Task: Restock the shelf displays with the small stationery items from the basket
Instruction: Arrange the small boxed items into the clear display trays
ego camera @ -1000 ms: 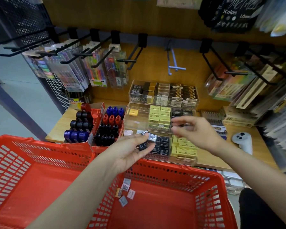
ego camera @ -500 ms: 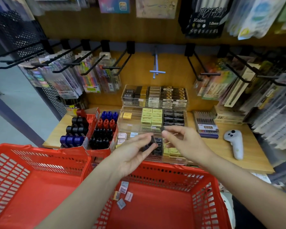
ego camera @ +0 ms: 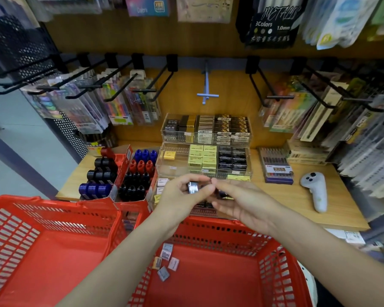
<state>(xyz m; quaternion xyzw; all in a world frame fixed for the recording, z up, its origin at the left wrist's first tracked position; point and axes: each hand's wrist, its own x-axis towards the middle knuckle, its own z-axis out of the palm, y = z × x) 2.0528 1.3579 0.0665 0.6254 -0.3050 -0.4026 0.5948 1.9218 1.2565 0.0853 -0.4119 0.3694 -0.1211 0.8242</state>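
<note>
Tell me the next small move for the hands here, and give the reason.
Probably set the small dark pack, pinched in the left hand, into the front clear tray just beneath. The right hand meets it fingertip to fingertip over that tray, and more packs wait in the red basket.

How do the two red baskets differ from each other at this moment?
The right basket holds a few small packets on its floor; the left basket shows none. Both forearms reach over the right basket, none over the left basket. Both are red plastic with slotted walls and sit side by side below the shelf.
</note>
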